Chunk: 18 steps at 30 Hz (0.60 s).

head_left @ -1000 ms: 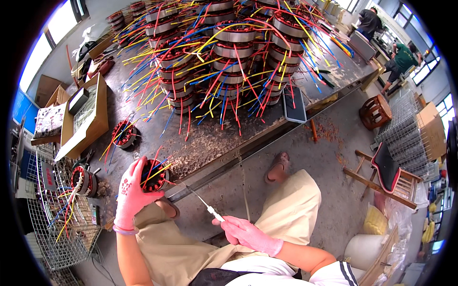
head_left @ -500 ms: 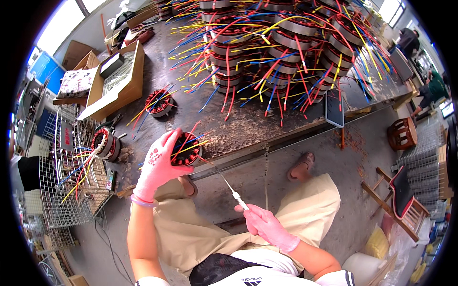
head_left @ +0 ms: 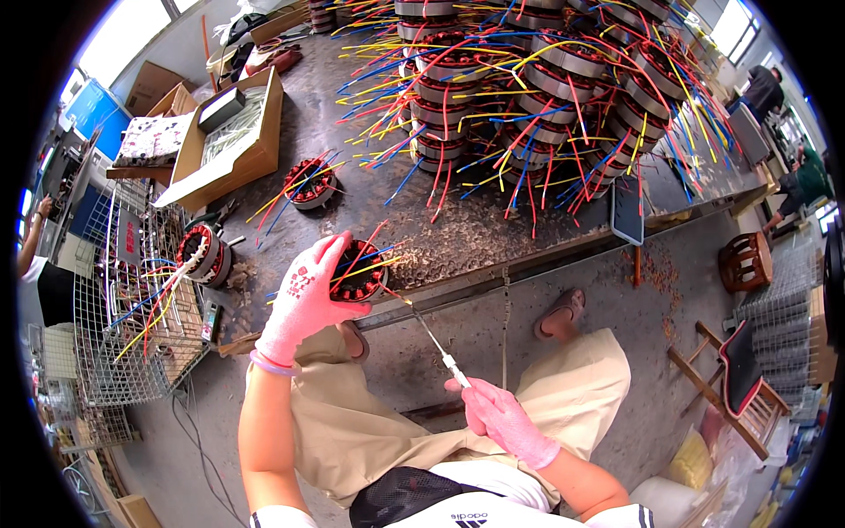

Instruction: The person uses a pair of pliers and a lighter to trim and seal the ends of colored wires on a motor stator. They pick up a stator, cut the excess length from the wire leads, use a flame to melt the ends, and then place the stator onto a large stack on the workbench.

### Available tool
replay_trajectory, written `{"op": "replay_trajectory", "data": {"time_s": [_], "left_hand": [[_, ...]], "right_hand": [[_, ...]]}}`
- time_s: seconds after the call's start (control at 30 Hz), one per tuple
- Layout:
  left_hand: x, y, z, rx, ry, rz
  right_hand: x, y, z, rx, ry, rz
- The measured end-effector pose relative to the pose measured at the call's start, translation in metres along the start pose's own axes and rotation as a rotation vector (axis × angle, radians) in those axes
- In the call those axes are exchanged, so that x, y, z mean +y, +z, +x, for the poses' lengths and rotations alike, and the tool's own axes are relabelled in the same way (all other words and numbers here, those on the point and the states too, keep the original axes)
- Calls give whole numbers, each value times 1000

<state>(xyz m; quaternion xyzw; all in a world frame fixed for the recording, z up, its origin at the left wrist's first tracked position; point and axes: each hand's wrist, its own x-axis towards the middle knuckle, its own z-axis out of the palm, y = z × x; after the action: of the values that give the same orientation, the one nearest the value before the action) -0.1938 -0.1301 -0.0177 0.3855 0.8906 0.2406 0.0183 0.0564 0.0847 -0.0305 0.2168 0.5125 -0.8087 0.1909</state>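
My left hand point(head_left: 304, 304), in a pink glove, grips a round motor stator point(head_left: 359, 283) with dark red windings at the table's front edge. Red, blue and yellow leads stick out of it. In my gloved right hand point(head_left: 510, 424) is a thin, rod-like tool point(head_left: 456, 370) with a white handle and a slim metal shaft. The shaft slants up and left toward the stator. Its tip is at or very near the end of a reddish lead that leaves the stator's right side; contact is too small to tell.
Stacked stators point(head_left: 449, 114) with many coloured leads fill the back of the table point(head_left: 304, 88). Single stators lie left: one loose point(head_left: 310, 183), one with white binding point(head_left: 204, 255). A cardboard box point(head_left: 255, 150) holds pale strips. A phone-like device point(head_left: 628, 213) sits at the front edge.
The whole view has shifted slightly, so the table and stacks appear farther right. Both hands keep their grips, and the tool stays pointed at the stator's reddish lead.
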Motion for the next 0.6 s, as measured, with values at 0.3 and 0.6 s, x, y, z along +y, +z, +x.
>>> {"op": "replay_trajectory", "data": {"time_s": [0.3, 0.6], "left_hand": [[-1, 0, -2, 2, -10, 15], [0, 1, -1, -1, -4, 32]], "right_hand": [[-1, 2, -1, 1, 5, 33], [-2, 1, 0, -1, -13, -21]]}}
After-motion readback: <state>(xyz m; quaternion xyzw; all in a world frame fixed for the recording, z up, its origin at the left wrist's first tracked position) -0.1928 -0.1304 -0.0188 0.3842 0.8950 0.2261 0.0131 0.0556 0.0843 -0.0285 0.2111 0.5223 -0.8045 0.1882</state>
